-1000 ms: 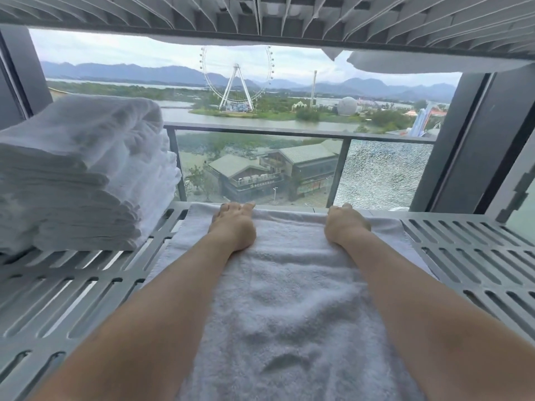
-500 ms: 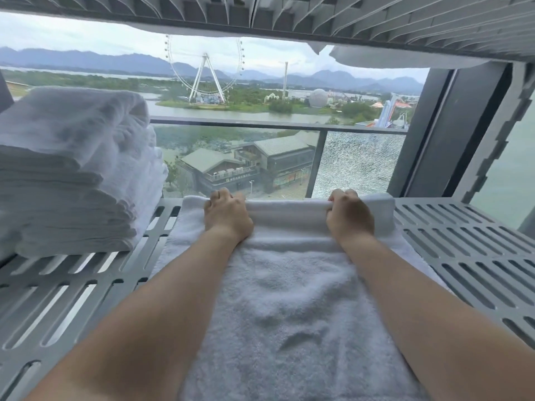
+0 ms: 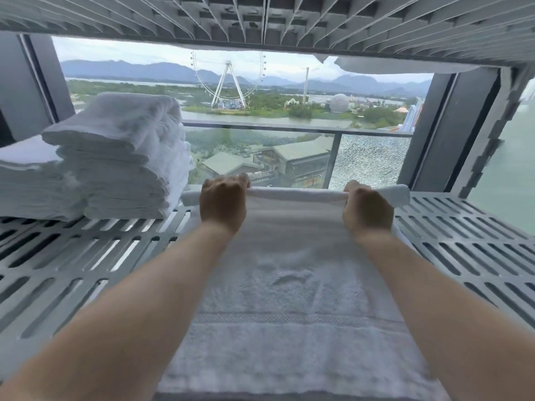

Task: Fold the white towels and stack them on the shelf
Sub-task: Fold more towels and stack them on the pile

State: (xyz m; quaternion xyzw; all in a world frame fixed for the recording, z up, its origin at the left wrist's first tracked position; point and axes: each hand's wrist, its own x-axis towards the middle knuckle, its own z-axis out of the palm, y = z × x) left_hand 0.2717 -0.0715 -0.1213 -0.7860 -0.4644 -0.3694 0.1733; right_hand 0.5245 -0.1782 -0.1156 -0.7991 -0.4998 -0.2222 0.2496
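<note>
White towel (image 3: 292, 299) lies flat on slotted grey shelf (image 3: 86, 270), long axis running straight away from the person toward the window, near end at the bottom of the view, far end lifted and curled back into a low roll across the towel's width. Terry pile, plain white w/ a woven band across it nearer the person; some creases mid-length. Left hand (image 3: 223, 204) grips the rolled far edge near its left end, fingers curled over it; right hand (image 3: 367, 211) grips same edge near its right end, fingers curled likewise. Both forearms stretch out over the towel. Stack of folded white towels (image 3: 121, 160) sits on shelf at left, just beside the towel's far-left corner. Slatted shelf underside (image 3: 266, 15) overhead. Glass railing (image 3: 289, 128) and ferris wheel (image 3: 228, 79) outside beyond.
</note>
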